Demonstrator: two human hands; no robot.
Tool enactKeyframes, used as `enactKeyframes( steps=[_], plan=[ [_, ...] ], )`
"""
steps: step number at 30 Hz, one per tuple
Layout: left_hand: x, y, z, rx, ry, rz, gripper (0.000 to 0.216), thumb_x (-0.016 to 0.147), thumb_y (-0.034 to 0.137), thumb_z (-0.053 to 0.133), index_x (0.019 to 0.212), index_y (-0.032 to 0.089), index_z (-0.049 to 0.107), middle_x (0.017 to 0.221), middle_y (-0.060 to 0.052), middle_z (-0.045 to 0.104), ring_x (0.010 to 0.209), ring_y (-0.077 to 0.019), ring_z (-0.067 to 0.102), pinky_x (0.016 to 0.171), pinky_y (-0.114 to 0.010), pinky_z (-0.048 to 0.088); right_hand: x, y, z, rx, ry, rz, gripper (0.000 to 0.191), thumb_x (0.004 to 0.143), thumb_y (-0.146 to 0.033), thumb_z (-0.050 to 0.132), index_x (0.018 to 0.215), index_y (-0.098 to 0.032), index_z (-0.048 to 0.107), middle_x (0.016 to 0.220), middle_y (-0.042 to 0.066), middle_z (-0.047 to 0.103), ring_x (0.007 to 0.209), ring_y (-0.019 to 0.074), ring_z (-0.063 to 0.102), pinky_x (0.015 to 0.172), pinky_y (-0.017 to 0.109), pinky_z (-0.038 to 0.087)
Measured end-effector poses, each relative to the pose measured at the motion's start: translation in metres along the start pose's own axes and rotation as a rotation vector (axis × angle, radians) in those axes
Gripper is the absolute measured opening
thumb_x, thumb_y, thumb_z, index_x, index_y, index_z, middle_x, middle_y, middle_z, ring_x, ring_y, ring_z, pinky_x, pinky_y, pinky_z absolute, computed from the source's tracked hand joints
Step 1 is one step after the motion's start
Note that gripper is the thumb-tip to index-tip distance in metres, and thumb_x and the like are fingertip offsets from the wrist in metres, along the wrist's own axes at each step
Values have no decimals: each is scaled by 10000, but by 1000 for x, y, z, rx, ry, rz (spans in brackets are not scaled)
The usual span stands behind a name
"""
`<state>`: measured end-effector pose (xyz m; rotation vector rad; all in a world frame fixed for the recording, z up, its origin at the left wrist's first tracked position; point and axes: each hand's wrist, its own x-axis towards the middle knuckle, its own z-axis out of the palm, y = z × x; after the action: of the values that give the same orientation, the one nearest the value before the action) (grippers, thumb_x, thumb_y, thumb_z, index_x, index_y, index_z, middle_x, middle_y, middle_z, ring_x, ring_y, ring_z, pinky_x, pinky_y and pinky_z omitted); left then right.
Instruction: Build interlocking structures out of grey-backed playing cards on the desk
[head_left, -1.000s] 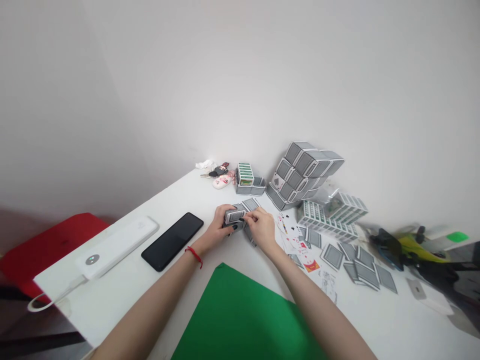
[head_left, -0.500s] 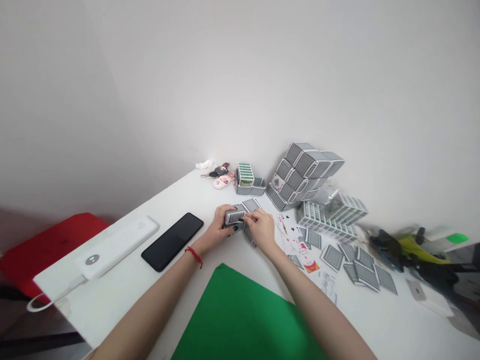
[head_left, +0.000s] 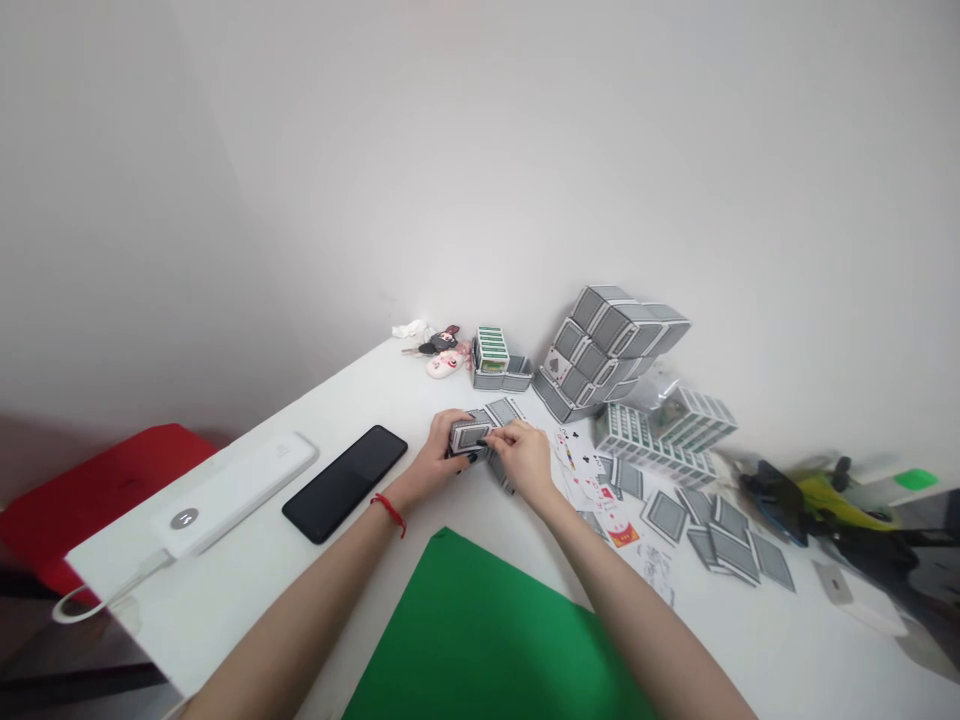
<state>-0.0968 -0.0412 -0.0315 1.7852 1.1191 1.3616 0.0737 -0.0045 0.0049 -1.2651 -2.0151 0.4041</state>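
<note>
My left hand (head_left: 442, 450) is wrapped round the left end of a small block of folded playing cards (head_left: 471, 436), thumb in front and fingers behind. My right hand (head_left: 523, 455) pinches at the block's right side; whether a card edge lies between its fingertips is hidden. Behind and below the right fingers lie more grey-backed cards (head_left: 504, 410), partly covered by the hand. Right of my hand, face-up playing cards (head_left: 576, 468) are spread on the white table (head_left: 442, 510).
A stacked structure of folded cards (head_left: 600, 350) stands against the wall, beside green-striped card boxes (head_left: 652, 440). Loose grey-backed cards (head_left: 720, 530) lie to the right. A black phone (head_left: 345, 483), white power bank (head_left: 240, 490) and green sheet (head_left: 487, 630) lie nearer me.
Both hands stay in nearly the same place on the card block. The right fingertips have shifted very slightly at its right side.
</note>
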Motion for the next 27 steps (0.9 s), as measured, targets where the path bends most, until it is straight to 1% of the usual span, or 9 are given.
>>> enactKeyframes(
  steps=[4, 7, 10, 12, 14, 17, 20, 27],
  plan=[
    [-1, 1, 0, 27, 13, 29, 474, 755, 342, 586, 1181, 233, 410, 1201, -87, 391, 1143, -267, 370, 1002, -437, 294, 3, 0, -4, 2, -52, 2, 133, 742, -249, 618, 629, -222, 684, 590, -26, 573, 557, 120, 503, 575, 239, 321],
    [-1, 2, -3, 47, 20, 40, 492, 761, 420, 588, 1187, 233, 429, 1216, -98, 399, 1175, -273, 360, 1023, -439, 282, 3, 0, -6, -17, -67, -26, 140, 743, -228, 608, 623, -224, 680, 579, -25, 558, 567, 123, 502, 577, 238, 325],
    [0, 4, -7, 36, 48, 46, 433, 819, 475, 494, 1169, 220, 489, 1255, -109, 399, 1227, -271, 330, 1056, -436, 245, 2, 0, -7, -31, -69, -62, 157, 749, -212, 598, 612, -223, 675, 575, -21, 546, 586, 129, 509, 571, 236, 324],
    [1, 5, -9, 7, 69, 41, 405, 863, 478, 406, 1143, 214, 534, 1288, -111, 397, 1242, -266, 332, 1061, -434, 245, 2, -1, -7, -36, -67, -76, 171, 758, -210, 590, 609, -223, 674, 579, -19, 546, 586, 128, 506, 567, 233, 325],
    [1, 6, -10, -22, 71, 37, 397, 877, 468, 381, 1124, 215, 562, 1305, -106, 410, 1240, -264, 353, 1055, -435, 265, 2, -1, -7, -36, -67, -81, 165, 761, -203, 589, 624, -222, 678, 587, -18, 549, 581, 123, 498, 569, 227, 330],
    [1, 6, -10, -34, 64, 41, 379, 867, 460, 418, 1111, 220, 583, 1304, -101, 447, 1230, -268, 383, 1041, -444, 296, 2, 0, -8, -25, -85, -82, 120, 749, -193, 609, 661, -209, 689, 594, -17, 550, 576, 117, 488, 581, 220, 339],
    [0, 6, -11, -16, 71, 36, 369, 855, 456, 449, 1102, 226, 599, 1315, -101, 447, 1225, -272, 398, 1028, -446, 326, 3, 2, -9, -9, -122, -84, 93, 745, -199, 621, 690, -202, 696, 600, -16, 548, 576, 116, 483, 586, 217, 343],
    [-2, 5, -15, 41, 57, 46, 355, 861, 436, 449, 1101, 228, 608, 1314, -104, 452, 1216, -270, 419, 1016, -443, 356, 8, 2, -18, -30, -264, -125, 114, 761, -150, 589, 717, -202, 681, 640, -20, 532, 591, 110, 484, 596, 211, 345]
  ],
)
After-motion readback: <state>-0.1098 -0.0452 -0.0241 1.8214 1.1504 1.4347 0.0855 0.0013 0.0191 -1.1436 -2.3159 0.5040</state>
